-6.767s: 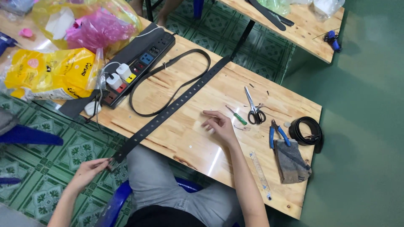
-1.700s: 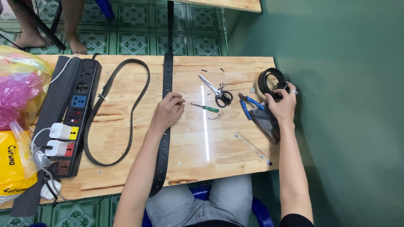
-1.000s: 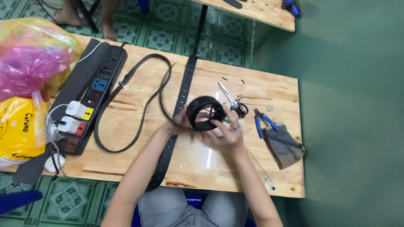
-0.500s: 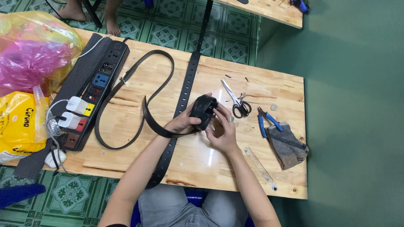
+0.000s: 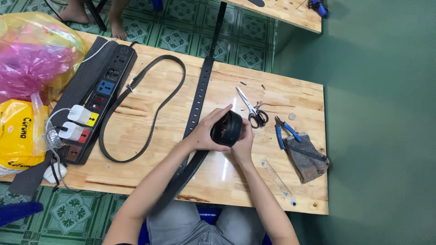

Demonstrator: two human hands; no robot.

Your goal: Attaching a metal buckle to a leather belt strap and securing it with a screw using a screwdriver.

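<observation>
Head view: we hold the coiled black belt [image 5: 226, 129] above the bench [image 5: 150, 159] (mid-centre), left hand [image 5: 206, 132] fingers wrapped over its left side, right hand [image 5: 244, 141] cupping underneath; scissors [image 5: 250, 109] just right.

A workbench on a green tiled floor

A pale wooden table [image 5: 136, 159] with visible grain stands on green patterned floor tiles [image 5: 177, 38], and light glints off its varnished top. A second wooden table [image 5: 286, 11] sits beyond it across a narrow gap. To the right lies a plain, smooth green surface [image 5: 381, 122]. A blue seat [image 5: 20, 211] shows at the lower left.
</observation>
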